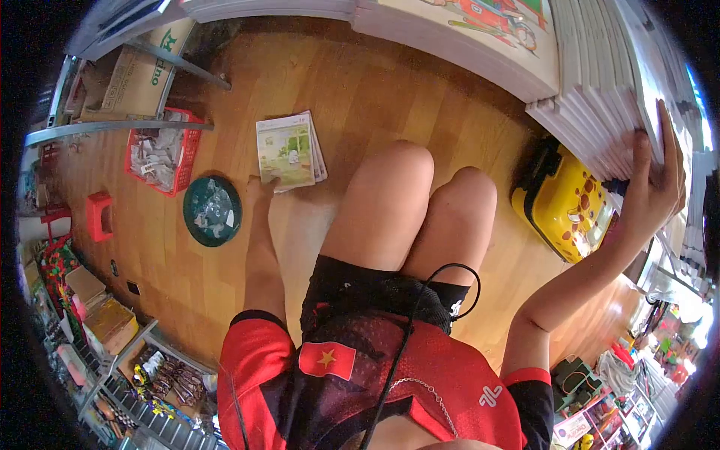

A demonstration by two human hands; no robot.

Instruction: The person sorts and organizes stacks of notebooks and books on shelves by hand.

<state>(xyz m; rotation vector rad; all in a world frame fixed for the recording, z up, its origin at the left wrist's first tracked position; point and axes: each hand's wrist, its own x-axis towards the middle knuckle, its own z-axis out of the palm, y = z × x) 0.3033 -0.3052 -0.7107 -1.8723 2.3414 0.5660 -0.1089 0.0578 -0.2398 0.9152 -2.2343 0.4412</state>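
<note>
On the left, a few thin booklets [286, 152] with a green and yellow picture cover are slightly fanned out above or on the wooden floor. My left hand [262, 187] is closed at their lower edge, its fingertips partly hidden. Up on the right, a tall row of white booklets [596, 97] is packed tightly together. My right hand [660, 184] reaches up to its outer end, thumb on one side and fingers on the other, gripping white booklets there. How many it grips cannot be made out.
A dark green round basin [212, 211] and a red basket [184, 161] of plastic-wrapped items stand left. A yellow giraffe suitcase [570, 206] lies right. A red plastic stool-like piece [99, 216] is farther left. Loaded shelves [161, 390] edge the room. A black cable [409, 337] hangs over my front.
</note>
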